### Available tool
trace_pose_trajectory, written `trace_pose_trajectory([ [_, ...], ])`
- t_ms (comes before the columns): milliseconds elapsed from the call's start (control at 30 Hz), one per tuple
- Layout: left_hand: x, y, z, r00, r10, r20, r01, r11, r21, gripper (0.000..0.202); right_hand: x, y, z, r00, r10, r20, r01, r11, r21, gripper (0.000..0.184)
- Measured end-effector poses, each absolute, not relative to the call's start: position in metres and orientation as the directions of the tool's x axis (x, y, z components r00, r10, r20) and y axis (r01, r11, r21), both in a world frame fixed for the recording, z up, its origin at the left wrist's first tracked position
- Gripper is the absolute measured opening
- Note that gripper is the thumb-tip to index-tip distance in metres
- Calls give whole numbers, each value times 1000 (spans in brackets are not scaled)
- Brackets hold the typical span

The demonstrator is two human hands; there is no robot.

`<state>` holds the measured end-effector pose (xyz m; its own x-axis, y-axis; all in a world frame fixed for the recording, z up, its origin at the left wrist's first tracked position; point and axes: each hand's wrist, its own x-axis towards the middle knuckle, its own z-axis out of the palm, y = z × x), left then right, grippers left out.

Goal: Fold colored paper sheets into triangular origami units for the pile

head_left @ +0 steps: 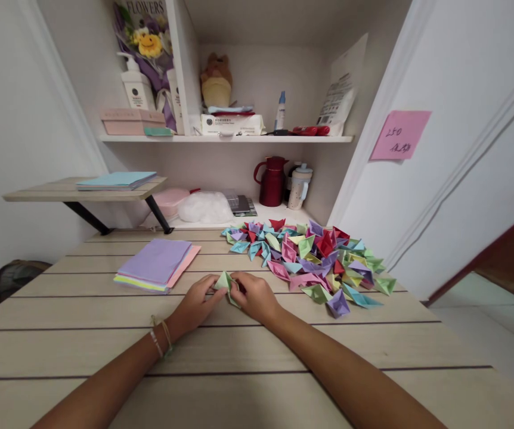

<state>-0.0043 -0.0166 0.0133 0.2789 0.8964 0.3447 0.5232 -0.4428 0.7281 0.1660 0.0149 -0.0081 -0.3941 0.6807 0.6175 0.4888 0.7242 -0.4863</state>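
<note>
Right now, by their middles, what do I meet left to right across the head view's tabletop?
Raised wooden shelf, stack of coloured paper squares, left hand, pale green folded paper, right hand, many colourful paper boats.

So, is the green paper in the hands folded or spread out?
Folded: the green paper shows a small, peaked shape with slanted edges.

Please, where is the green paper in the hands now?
In the head view, the green paper is slightly left of the middle, between the left hand and right hand, with the stack to its left and paper boats to its right.
</note>
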Motion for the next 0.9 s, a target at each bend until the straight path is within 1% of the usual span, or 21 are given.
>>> trace_pose_trajectory([
  [100,-7,-14,11,287,913,291,460,-397,794,24,167,16,-6,-428,721,545,518,690,-506,22],
  [233,-9,-10,2,254,937,241,322,-317,892,22,169,20,-5,-502,728,468,454,681,-574,28],
  [300,-9,-8,-1,207,946,248,291,-302,908,22,170,21,-5,-512,722,465,434,685,-586,30],
  [400,-8,-8,-3,150,949,278,300,-312,902,21,170,19,-4,-529,697,483,440,713,-546,30],
  [500,-8,-9,-1,155,939,308,362,-344,866,17,170,16,-2,-538,682,496,466,730,-499,29],
  [633,-7,-12,5,208,915,346,473,-404,783,15,170,14,1,-495,717,491,533,697,-480,30],
  [767,-5,-17,11,258,880,399,558,-473,682,20,169,14,2,-438,764,474,601,641,-477,29],
  [900,-3,-21,13,323,846,424,632,-526,569,30,168,14,2,-400,789,466,635,605,-480,26],
])
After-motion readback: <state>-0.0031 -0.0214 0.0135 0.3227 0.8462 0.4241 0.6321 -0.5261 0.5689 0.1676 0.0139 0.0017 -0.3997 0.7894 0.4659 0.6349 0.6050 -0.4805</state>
